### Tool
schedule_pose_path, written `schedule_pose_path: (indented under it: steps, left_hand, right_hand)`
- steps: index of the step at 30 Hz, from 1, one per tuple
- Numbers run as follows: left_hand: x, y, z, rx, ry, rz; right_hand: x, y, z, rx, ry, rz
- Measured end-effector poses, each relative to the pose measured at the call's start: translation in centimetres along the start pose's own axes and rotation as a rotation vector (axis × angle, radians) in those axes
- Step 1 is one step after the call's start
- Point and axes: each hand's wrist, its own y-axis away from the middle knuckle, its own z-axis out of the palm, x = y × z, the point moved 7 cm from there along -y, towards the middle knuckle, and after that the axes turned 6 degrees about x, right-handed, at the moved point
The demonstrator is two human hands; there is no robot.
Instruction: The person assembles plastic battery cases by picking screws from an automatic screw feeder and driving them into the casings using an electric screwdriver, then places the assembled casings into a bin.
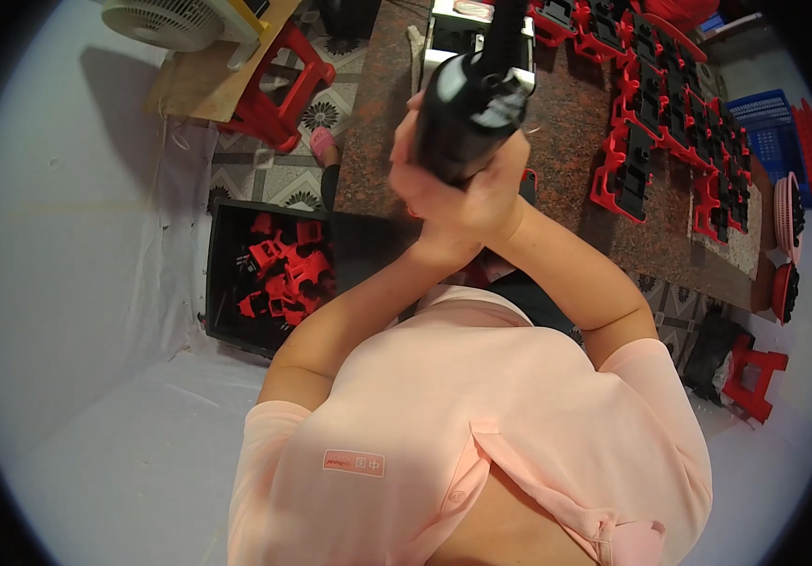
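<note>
Head view: found black cylindrical tool [470, 113] inside the two-handed grip [467, 203], fingers closed around the lower body, with no visible gap. Cannot tell each hand's share, owing to overlap and blur. Judged as doubled up for steadiness, and raised to stay clear of the tabletop [557, 123]. Noted long axis running away from the pale shirt [406, 396], leaning slightly right; narrow end pointing outward, blunt end toward the palms. Cannot confirm tilt toward the camera. Logged white-and-black fixture [440, 42] just beyond the grip, partly hidden by the tool. Logged red-and-black units [628, 174] in rows right of the grip, probably spaced for separate access; black bin [222, 274] of loose red parts [293, 269] left of and nearer than the grip, likely walled to contain them.
</note>
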Motion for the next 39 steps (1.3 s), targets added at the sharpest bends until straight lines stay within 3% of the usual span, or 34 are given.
schedule_pose_path:
  steps: [1, 3, 4, 6, 8, 11, 14, 16, 18, 19, 20, 21, 24, 25, 28, 39]
  left_hand:
    - [0.6, -0.2, -0.3, 0.039, 0.005, 0.024]
    - [2.4, -1.3, 0.0, -0.005, -0.345, 0.217]
    - [3.2, -1.3, -0.3, -0.055, -0.711, 0.378]
    - [4.5, -1.6, -1.1, -0.007, -0.701, 0.425]
    - [5.1, -1.9, -1.5, 0.032, -0.715, 0.438]
    - [5.8, -2.4, -1.4, -0.043, -0.698, 0.408]
    - [4.9, -1.7, -0.8, 0.041, -0.792, 0.47]
    - [5.1, -1.9, -1.0, 0.031, -0.671, 0.423]
    - [4.7, -1.5, -1.9, 0.05, -0.444, 0.369]
    - [4.3, -1.6, -1.8, -0.128, -0.507, 0.266]
    - [5.7, -2.1, -2.7, -0.117, -0.587, 0.27]
    - [5.9, -2.0, -3.3, -0.066, -0.584, 0.3]
    - [4.8, -1.4, -4.4, -0.022, -0.6, 0.302]
    - [4.5, -1.2, -4.7, -0.014, -0.605, 0.298]
    - [4.3, -1.1, -5.0, 0.014, -0.602, 0.299]
    - [4.3, -1.2, -5.1, 0.032, -0.577, 0.309]
  right_hand:
    - [-0.1, 0.0, 0.3, -0.026, 0.047, 0.015]
    - [-1.8, -0.1, 0.1, 0.004, 0.218, -0.16]
    - [-2.5, -0.1, 0.5, 0.02, 0.273, -0.263]
    - [-3.0, -0.2, 0.9, 0.035, 0.315, -0.375]
    - [-1.8, -0.1, 1.1, -0.006, 0.114, -0.274]
    - [-2.1, -0.3, 1.3, -0.055, 0.109, -0.289]
    - [-1.1, -1.1, 0.8, -0.126, 0.125, -0.066]
    - [-0.5, -2.0, -1.0, 0.034, -0.085, 0.072]
    - [-0.3, -2.7, -3.6, 0.179, -0.001, -0.014]
    - [0.1, -3.0, -4.6, 0.203, -0.049, -0.014]
    - [0.6, -3.3, -5.6, 0.227, -0.098, -0.016]
    - [-0.7, -3.7, -6.8, 0.248, 0.18, -0.129]
    - [-0.6, -4.0, -9.2, 0.35, -0.056, -0.111]
    - [-1.2, -4.2, -9.7, 0.344, 0.09, -0.161]
    - [-1.3, -3.9, -10.0, 0.328, 0.085, -0.413]
    - [1.1, -3.2, -8.3, 0.25, 0.038, -0.359]
